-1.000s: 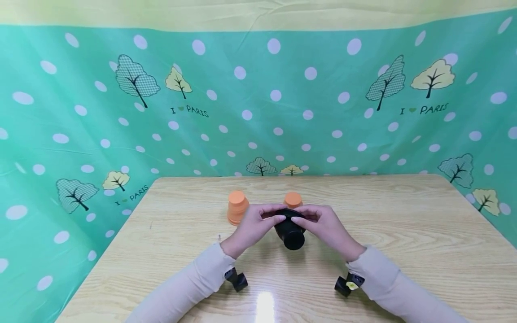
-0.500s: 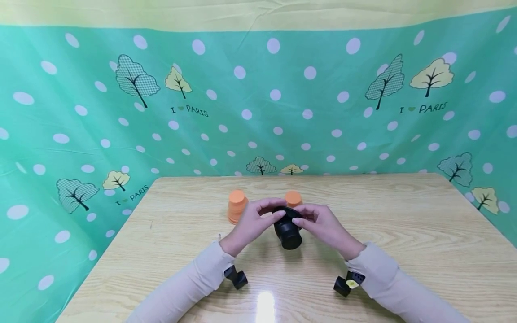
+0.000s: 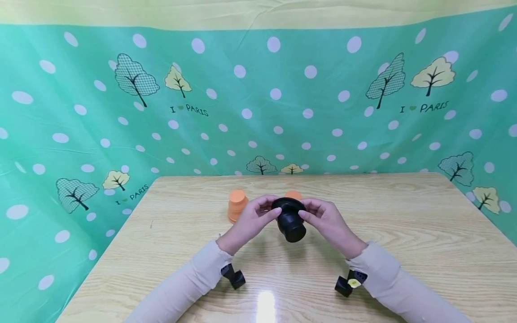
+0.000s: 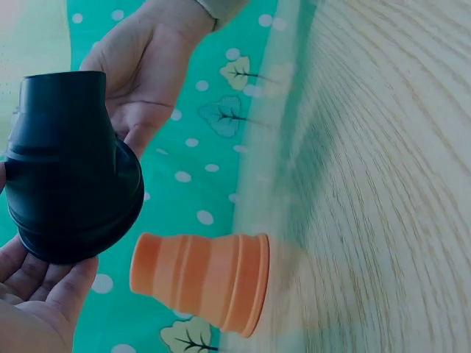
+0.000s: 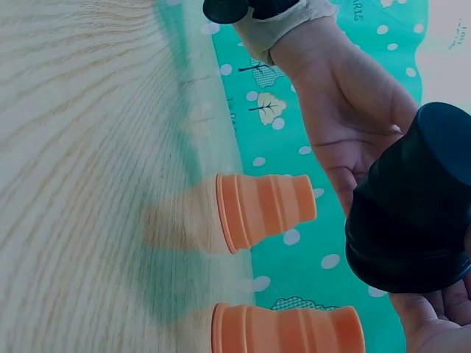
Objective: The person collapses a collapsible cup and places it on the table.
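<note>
A black cup point(image 3: 290, 220), which looks like a nested pair, is held just above the table, its narrow base toward me and its wide rim away. My left hand point(image 3: 258, 217) grips its left side and my right hand point(image 3: 319, 217) its right side, fingers curled at the rim. In the left wrist view the black cup point(image 4: 70, 169) lies between my left hand's fingers point(image 4: 37, 294) and the right hand point(image 4: 147, 66). The right wrist view shows the black cup point(image 5: 412, 206) against the left hand point(image 5: 346, 103).
Two orange ribbed cups stand upside down on the wooden table point(image 3: 404, 233) behind my hands: one orange cup point(image 3: 237, 205) at the left, the other orange cup point(image 3: 292, 194) mostly hidden by the black cup. A green dotted cloth point(image 3: 258, 98) backs the table.
The black cup has risen a little and tipped, so its rim now covers more of the right orange cup. My fingers have slid from its top to its sides.
</note>
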`<state>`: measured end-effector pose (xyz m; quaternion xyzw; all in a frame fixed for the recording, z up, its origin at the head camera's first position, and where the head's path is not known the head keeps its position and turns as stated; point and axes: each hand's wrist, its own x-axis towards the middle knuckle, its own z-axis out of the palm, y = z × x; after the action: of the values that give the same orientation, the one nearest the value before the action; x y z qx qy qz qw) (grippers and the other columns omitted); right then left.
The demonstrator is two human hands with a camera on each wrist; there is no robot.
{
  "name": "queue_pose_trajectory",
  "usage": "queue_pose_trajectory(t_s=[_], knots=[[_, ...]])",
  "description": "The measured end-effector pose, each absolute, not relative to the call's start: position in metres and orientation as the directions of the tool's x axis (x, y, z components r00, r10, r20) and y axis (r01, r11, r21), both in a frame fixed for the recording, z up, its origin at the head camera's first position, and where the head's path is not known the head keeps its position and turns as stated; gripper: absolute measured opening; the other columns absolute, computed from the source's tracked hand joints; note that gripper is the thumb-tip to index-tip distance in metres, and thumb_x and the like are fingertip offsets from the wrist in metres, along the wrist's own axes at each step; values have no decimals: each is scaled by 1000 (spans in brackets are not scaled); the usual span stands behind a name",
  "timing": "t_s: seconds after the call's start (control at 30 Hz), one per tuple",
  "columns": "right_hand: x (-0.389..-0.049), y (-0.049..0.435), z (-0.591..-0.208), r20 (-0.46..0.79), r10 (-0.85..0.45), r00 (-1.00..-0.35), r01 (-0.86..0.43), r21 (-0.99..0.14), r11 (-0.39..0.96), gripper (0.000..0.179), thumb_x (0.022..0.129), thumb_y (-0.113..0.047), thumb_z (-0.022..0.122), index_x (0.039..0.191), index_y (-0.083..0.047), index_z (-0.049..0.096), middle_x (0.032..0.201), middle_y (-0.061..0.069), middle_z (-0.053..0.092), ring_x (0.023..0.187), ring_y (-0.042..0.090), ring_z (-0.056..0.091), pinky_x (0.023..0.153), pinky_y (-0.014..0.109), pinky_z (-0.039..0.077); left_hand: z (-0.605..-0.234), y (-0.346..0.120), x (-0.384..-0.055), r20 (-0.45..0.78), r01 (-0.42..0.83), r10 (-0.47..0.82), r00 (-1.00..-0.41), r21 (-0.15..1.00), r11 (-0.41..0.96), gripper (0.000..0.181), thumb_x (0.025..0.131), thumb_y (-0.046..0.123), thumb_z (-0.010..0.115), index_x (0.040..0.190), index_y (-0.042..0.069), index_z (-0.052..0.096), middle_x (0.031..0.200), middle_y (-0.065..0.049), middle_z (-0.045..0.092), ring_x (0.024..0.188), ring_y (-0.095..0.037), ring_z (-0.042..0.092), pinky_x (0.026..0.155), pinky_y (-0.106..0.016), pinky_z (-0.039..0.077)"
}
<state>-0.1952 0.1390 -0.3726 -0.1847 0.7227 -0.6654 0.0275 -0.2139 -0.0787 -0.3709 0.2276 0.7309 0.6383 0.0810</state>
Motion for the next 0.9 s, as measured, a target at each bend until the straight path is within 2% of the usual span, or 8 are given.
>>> queue_pose_trajectory(t_s=[0.1, 0.3, 0.43, 0.53, 0.73, 0.9], knots=[[-195, 139, -373, 203, -297, -933, -226, -973, 45, 30, 93, -12, 61, 114, 10, 60, 97, 8, 65, 85, 10, 62, 79, 22, 53, -371, -79, -215, 169, 223, 427, -888, 972, 79, 32, 91, 19, 64, 116, -1, 59, 107, -14, 62, 96, -17, 61, 86, -30, 52], [-195, 139, -374, 218, -303, -928, -232, -973, 10, 32, 93, -12, 60, 117, 10, 59, 99, 7, 67, 89, 9, 64, 80, 25, 54, -372, -78, -215, 180, 227, 365, -914, 970, 90, 27, 87, 12, 69, 109, -2, 63, 103, -14, 65, 88, -14, 63, 77, -27, 55], [-194, 139, -374, 223, -314, -923, -231, -973, -11, 35, 93, -12, 59, 119, 11, 58, 107, 14, 67, 91, 9, 65, 78, 27, 55, -375, -76, -216, 226, 269, 316, -921, 958, 97, 23, 84, 8, 71, 104, -3, 65, 96, -14, 66, 83, -11, 62, 72, -24, 55], [-195, 139, -373, 222, -319, -921, -232, -973, -7, 36, 94, -13, 59, 120, 11, 57, 108, 15, 67, 91, 9, 66, 78, 28, 55, -376, -75, -217, 248, 285, 291, -924, 955, 88, 24, 84, 8, 71, 105, -2, 66, 95, -14, 68, 85, -11, 63, 73, -24, 55], [-198, 140, -374, 190, -338, -922, -202, -979, 1, 34, 93, -13, 60, 118, 11, 57, 102, 4, 67, 88, 11, 65, 79, 29, 55, -378, -77, -218, 239, 264, 275, -931, 963, 55, 30, 85, 12, 71, 111, 1, 66, 104, -15, 68, 94, -16, 65, 81, -28, 54], [-200, 140, -375, 179, -337, -924, -201, -979, 30, 32, 91, -13, 63, 115, 8, 59, 103, 11, 65, 86, 15, 64, 79, 35, 55, -377, -78, -218, 213, 248, 277, -937, 964, 96, 32, 85, 13, 71, 114, 1, 66, 106, -15, 69, 93, -19, 67, 80, -26, 54]])
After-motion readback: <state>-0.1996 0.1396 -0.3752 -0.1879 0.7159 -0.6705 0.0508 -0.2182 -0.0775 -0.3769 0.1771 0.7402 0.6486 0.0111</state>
